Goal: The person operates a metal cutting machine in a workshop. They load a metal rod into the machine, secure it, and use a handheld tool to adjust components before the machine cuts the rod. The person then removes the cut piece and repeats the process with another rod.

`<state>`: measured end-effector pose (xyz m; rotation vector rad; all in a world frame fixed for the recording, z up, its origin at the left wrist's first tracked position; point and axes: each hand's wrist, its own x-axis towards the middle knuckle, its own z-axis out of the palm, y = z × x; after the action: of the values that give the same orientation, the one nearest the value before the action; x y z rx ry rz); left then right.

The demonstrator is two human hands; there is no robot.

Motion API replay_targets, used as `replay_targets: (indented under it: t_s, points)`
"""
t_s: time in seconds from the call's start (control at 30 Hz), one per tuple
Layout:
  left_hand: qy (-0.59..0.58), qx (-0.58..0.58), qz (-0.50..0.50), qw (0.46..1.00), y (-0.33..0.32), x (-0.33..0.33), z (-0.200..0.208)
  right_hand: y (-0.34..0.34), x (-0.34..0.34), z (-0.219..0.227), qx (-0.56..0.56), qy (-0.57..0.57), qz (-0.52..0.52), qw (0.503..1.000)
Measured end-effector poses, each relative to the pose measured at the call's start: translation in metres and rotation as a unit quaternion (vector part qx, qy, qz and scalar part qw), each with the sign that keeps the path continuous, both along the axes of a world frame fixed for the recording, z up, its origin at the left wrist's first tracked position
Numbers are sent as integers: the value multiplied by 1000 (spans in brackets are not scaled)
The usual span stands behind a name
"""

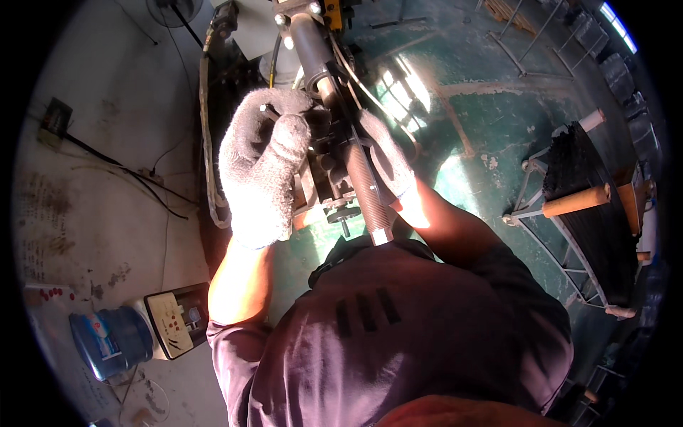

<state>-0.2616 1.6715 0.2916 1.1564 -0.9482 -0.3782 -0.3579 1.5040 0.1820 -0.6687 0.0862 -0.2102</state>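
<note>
My left hand [263, 156], in a grey-white knit glove, is closed beside the machine's shaft. Between its thumb and fingers a thin dark rod [267, 111] with a shiny end pokes out; the rest of it is hidden in the glove. A threaded metal shaft [364, 181] slants down toward my chest, with a thick dark cylinder [311, 46] at its far end. Along the shaft lies a narrow black strip [346, 114]. My right hand [388, 156], gloved too, rests against the shaft's right side. Its fingertips are hidden behind the shaft and strip.
Under the shaft is a small handwheel [343, 213]. A wrapped hose [206, 142] hangs left of the machine. A water dispenser with a blue bottle [110, 341] stands lower left. To the right, a metal rack [562, 249] carries black sheet material and a tan roller [576, 201].
</note>
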Motion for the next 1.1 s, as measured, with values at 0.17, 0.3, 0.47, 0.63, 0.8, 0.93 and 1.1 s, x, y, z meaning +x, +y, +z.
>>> replay_targets:
  t_s: [0.17,0.3,0.47,0.63,0.8,0.93,1.1]
  points:
    - [9,-49,74,996,-7,-20,12,-1,6,-3,55,-26,6,998]
    - [30,-60,170,983,-19,-44,5,5,4,7,97,-49,-4,994]
    - [47,-76,215,972,-26,-57,5,7,-1,16,73,-65,6,995]
    - [53,-132,217,966,-31,-63,-3,4,15,-5,27,-113,6,993]
    - [15,-166,229,959,-20,-89,-28,9,8,-9,20,-83,-7,996]
    - [2,-203,207,957,-22,-99,-41,1,7,-15,21,-99,13,995]
    - [-128,-116,244,954,-10,-85,-45,1,9,-21,24,-133,20,991]
